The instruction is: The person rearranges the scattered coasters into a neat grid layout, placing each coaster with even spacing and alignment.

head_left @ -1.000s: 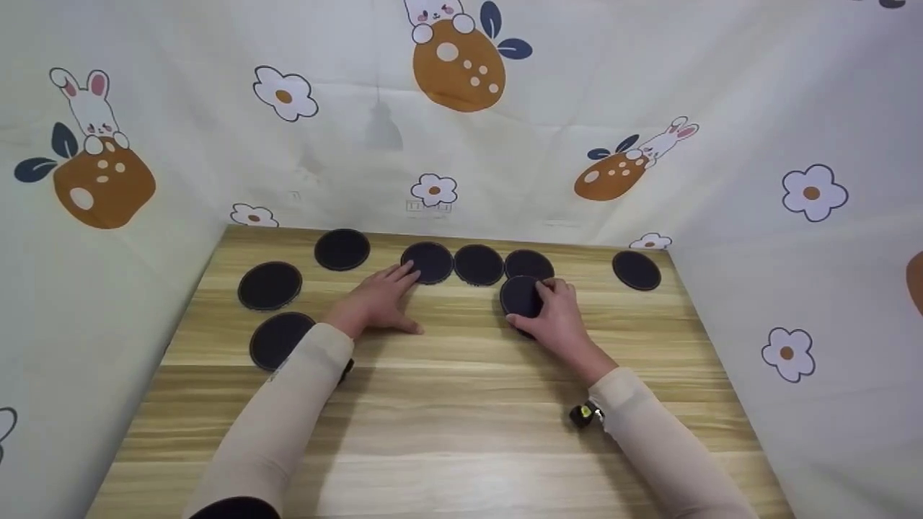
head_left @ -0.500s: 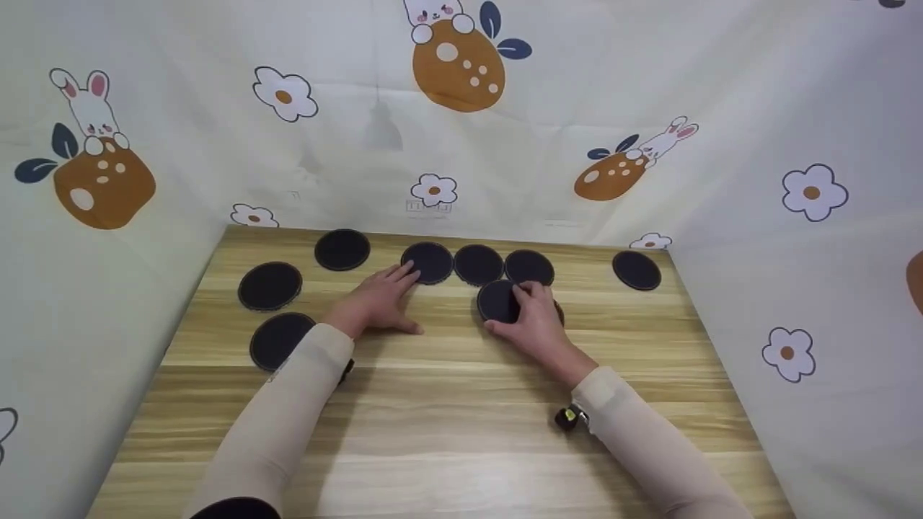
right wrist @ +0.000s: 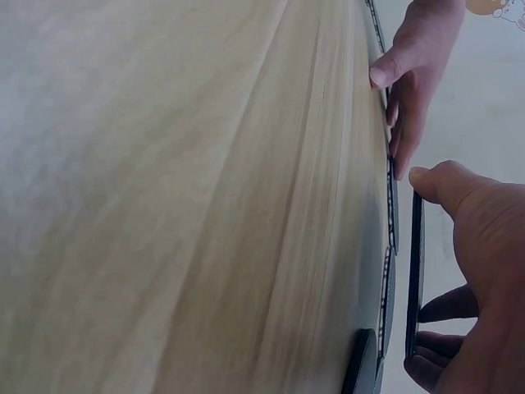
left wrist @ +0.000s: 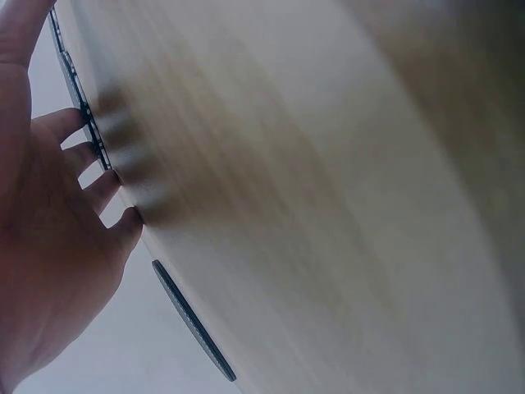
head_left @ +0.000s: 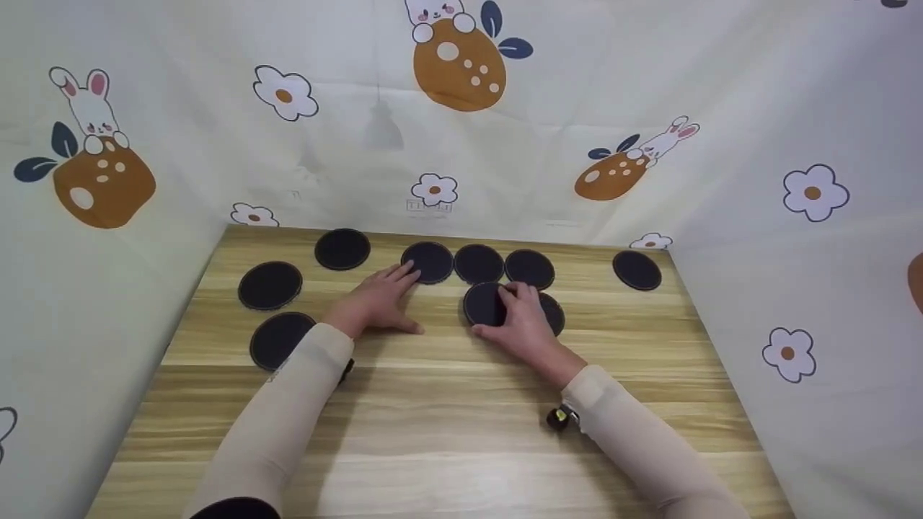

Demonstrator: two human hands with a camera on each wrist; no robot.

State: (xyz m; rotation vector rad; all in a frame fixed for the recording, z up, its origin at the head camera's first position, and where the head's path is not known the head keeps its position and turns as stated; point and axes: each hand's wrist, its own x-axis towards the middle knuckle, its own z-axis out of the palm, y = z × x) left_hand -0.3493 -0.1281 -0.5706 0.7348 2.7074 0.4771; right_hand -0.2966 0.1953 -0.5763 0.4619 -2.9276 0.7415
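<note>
My right hand (head_left: 530,324) holds a round black coaster (head_left: 482,305) by its edge, between thumb and fingers. In the right wrist view that coaster (right wrist: 416,263) stands off the tabletop, edge-on to the camera. Partly hidden behind the same hand lies another black coaster (head_left: 554,315). My left hand (head_left: 371,304) is spread on the table, its fingertips at the near edge of the leftmost coaster (head_left: 430,258) in a back row. Beside that one sit a middle coaster (head_left: 479,264) and a right coaster (head_left: 530,269), edge to edge.
More black coasters lie at the left: one near the back (head_left: 342,249), one at the side (head_left: 270,286), and one partly under the left sleeve (head_left: 277,339). A single coaster (head_left: 637,270) lies back right. Patterned cloth (head_left: 346,158) surrounds the wooden table (head_left: 433,432).
My right hand has moved left with the coaster it holds, and another coaster has come into view on the right, behind the hand. The left hand has stayed in place.
</note>
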